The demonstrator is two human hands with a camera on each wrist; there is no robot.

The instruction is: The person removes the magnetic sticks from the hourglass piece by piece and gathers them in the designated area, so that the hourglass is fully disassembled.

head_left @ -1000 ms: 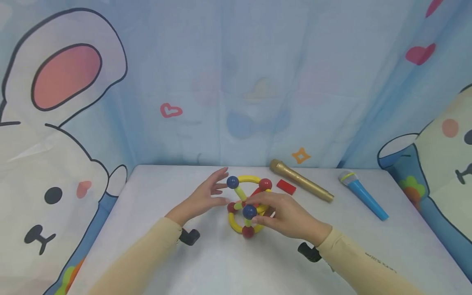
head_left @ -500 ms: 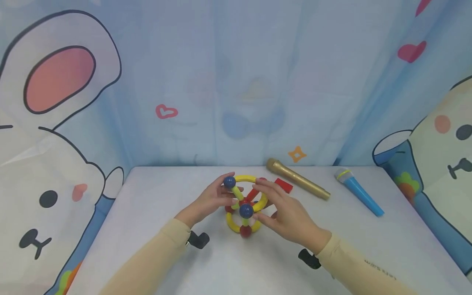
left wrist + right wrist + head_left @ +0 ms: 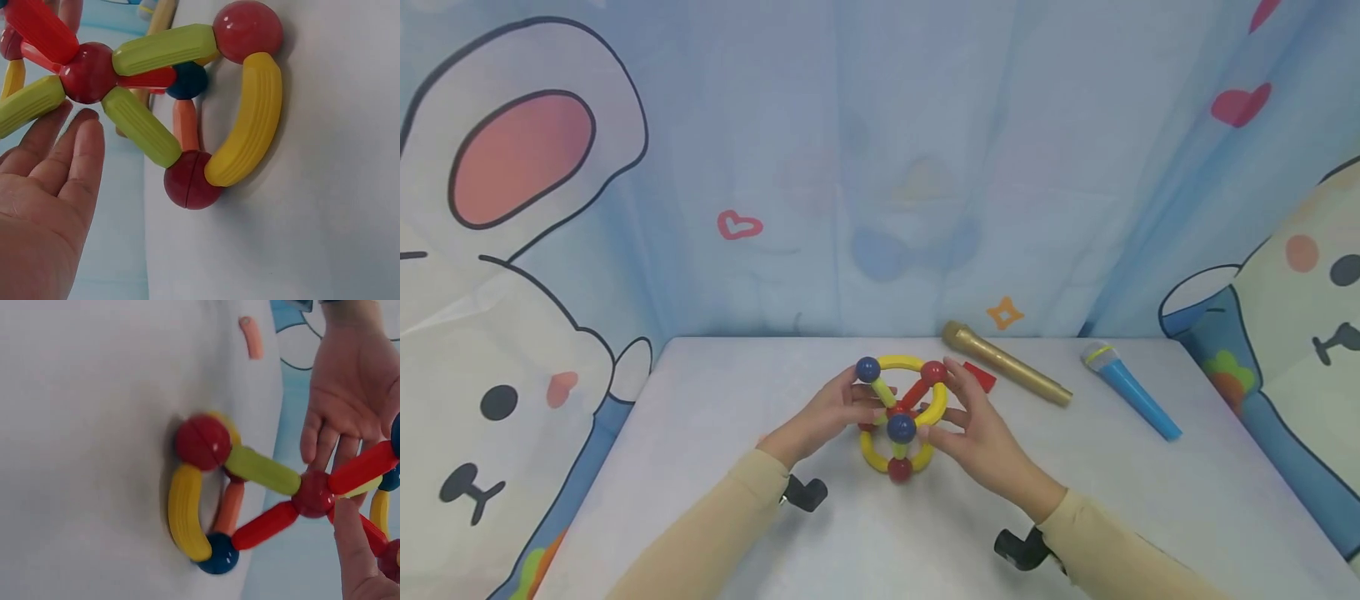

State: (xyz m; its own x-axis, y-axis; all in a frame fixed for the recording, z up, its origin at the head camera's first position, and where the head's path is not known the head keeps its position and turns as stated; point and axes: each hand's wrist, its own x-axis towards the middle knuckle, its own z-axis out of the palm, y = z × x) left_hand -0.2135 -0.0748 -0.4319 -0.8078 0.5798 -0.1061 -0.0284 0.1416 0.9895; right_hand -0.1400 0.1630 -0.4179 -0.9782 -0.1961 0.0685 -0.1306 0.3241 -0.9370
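Black cameras are worn at both wrists. The left hand is held with fingers straight at the left of the model; the right hand is held at its right, thumb and fingers spread. Neither is closed in a grip; firm contact cannot be told. The rod-and-ball model is stood between them on the table. In the left wrist view, a blue ball and salmon rod are shown in its base, hidden from the head. A loose rod is shown best by the right wrist view, on the left hand's side.

Farther: red block, gold microphone, blue microphone. The white surface is backed by a printed blue curtain.
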